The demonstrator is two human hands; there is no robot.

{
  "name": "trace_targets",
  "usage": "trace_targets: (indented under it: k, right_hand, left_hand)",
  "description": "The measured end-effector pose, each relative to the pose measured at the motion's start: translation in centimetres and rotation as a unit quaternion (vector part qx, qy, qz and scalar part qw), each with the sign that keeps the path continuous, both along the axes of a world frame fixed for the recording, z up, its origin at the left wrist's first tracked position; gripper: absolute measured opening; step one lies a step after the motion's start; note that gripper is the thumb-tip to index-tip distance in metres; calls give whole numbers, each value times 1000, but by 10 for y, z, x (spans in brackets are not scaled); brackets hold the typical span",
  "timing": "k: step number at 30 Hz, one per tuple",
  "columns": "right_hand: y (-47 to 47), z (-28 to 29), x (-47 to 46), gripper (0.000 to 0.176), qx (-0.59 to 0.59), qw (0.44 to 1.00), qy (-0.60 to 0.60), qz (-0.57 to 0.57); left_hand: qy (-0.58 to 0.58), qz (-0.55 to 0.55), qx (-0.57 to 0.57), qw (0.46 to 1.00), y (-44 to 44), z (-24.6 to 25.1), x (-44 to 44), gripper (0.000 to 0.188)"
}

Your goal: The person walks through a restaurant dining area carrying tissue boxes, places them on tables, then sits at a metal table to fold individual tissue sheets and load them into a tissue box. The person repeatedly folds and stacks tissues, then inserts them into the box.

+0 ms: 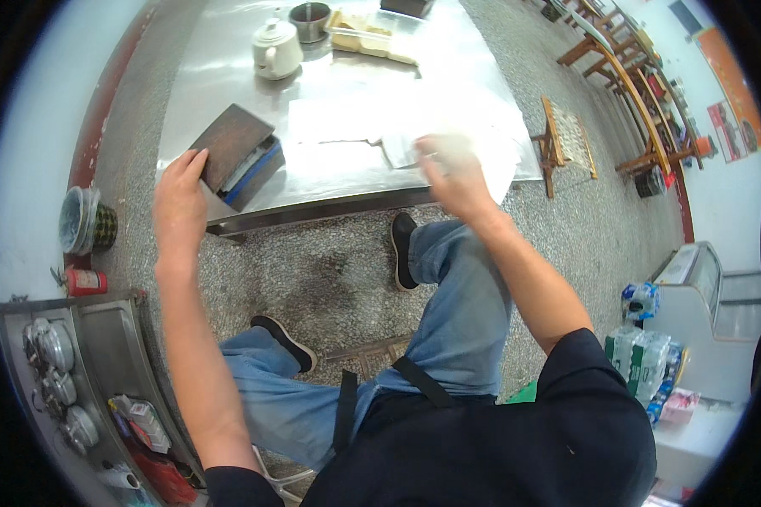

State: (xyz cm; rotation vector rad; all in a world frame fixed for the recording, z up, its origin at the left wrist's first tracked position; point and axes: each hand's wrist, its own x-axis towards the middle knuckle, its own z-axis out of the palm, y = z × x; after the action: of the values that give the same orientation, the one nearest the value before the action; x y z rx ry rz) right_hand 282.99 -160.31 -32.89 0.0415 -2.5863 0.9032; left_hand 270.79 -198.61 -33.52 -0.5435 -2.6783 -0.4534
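My left hand grips the left edge of a dark brown box, its fingertips on the top. A blue strip and some pale layers show along the side of this box, which sits askew near the front left of the metal table. Over white paper sheets, my right hand is blurred by motion. A small folded paper lies by its fingertips. Glare washes out the sheets, and whether the right fingers hold anything cannot be told.
Toward the table's far side stand a white teapot, a dark metal pot and a clear plastic tub with yellowish blocks. A woven-seat folding stool is right of the table. At lower left is a metal counter with lidded pots.
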Motion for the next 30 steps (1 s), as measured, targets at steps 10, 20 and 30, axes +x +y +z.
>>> trace_targets:
  k: [10,20,30]
  right_hand:
    - [128,-18,17,63,128,984,-99,-68]
    - [159,-43,-27,35,50,994,-61,-70]
    - [195,-54,-3,35,-88,983,-96,-132]
  left_hand:
    - [-2,-224,95,970,144,10,61,22]
    - [-213,-137,186,949,337,-37,49,32]
    - [-226,-107,142,958,348,-41,20,42]
